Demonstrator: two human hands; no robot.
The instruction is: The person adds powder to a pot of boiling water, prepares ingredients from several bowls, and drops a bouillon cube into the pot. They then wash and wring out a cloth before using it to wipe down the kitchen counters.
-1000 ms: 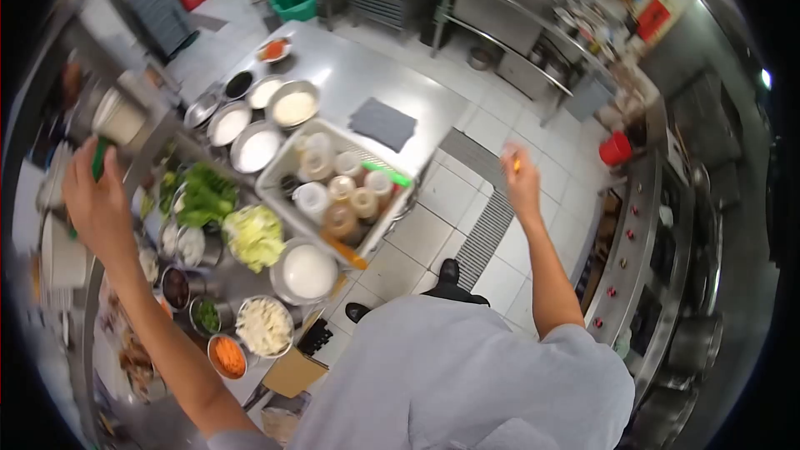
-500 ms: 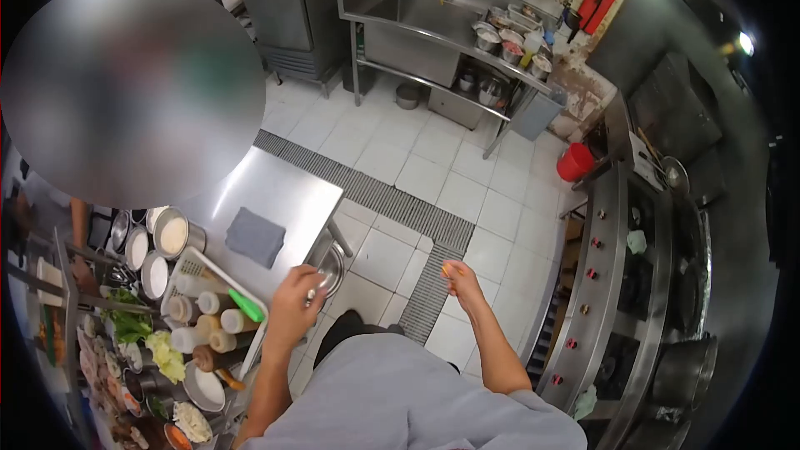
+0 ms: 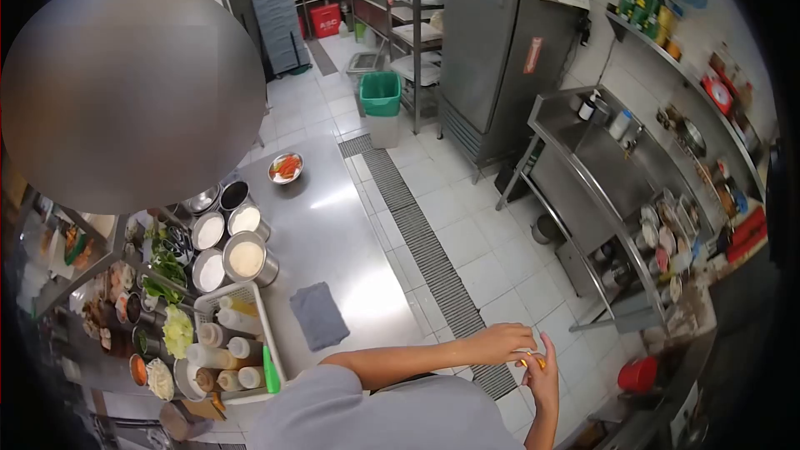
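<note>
A small orange-yellow piece [image 3: 533, 362] is pinched in the fingers of my right hand [image 3: 543, 379], out over the floor beyond the steel table [image 3: 375, 292]. My left hand [image 3: 500, 342] reaches across from the left, its fingers bent together right beside that piece. What the left fingers grip, if anything, is hidden. Behind my left forearm, a folded grey cloth [image 3: 320, 317] lies on the table.
Squeeze bottles fill a white basket [image 3: 268, 325] with a green-handled tool [image 3: 271, 369]. Pots of white powder [image 3: 247, 258] stand behind it. A bowl of red-orange strips [image 3: 287, 168] sits farther back. A drain grate [image 3: 417, 242] crosses the tiles; a sink counter [image 3: 600, 192] stands right.
The view has swung left, bringing the fridge, green bin and strip bowl into sight. My hands, apart before, have come together at the orange piece.
</note>
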